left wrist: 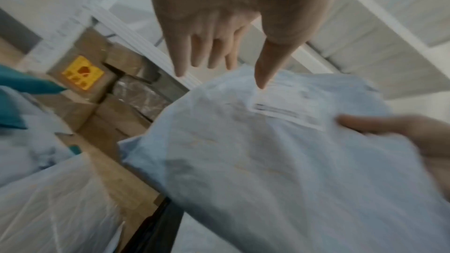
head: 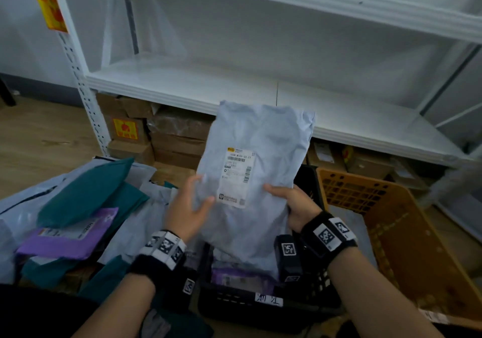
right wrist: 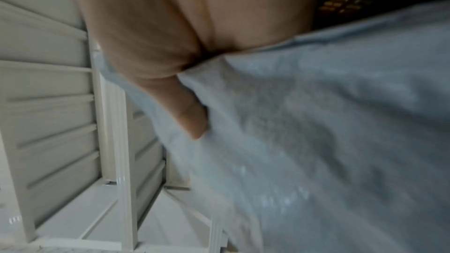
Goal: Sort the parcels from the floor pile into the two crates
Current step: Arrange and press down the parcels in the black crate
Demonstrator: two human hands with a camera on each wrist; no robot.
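A pale grey-blue parcel bag (head: 258, 139) with a white label (head: 238, 178) is held upright over the black crate (head: 234, 303). My right hand (head: 283, 194) grips its right edge, thumb on the front and fingers hidden behind; the right wrist view shows the thumb of this hand (right wrist: 192, 118) pressed into the parcel (right wrist: 316, 122). My left hand (head: 202, 189) is spread at the parcel's left edge with straight fingers. In the left wrist view, that hand (left wrist: 219, 72) hovers just off the parcel (left wrist: 268, 161). The orange crate (head: 391, 223) stands to the right. The floor pile (head: 86, 207) of teal, purple and grey bags lies to the left.
A purple parcel (head: 234, 277) lies in the black crate. White metal shelving (head: 182, 87) rises straight ahead, its lowest shelf just behind the parcel's top. Cardboard boxes (head: 161, 139) are stacked under it. Wood floor (head: 39, 134) shows at the far left.
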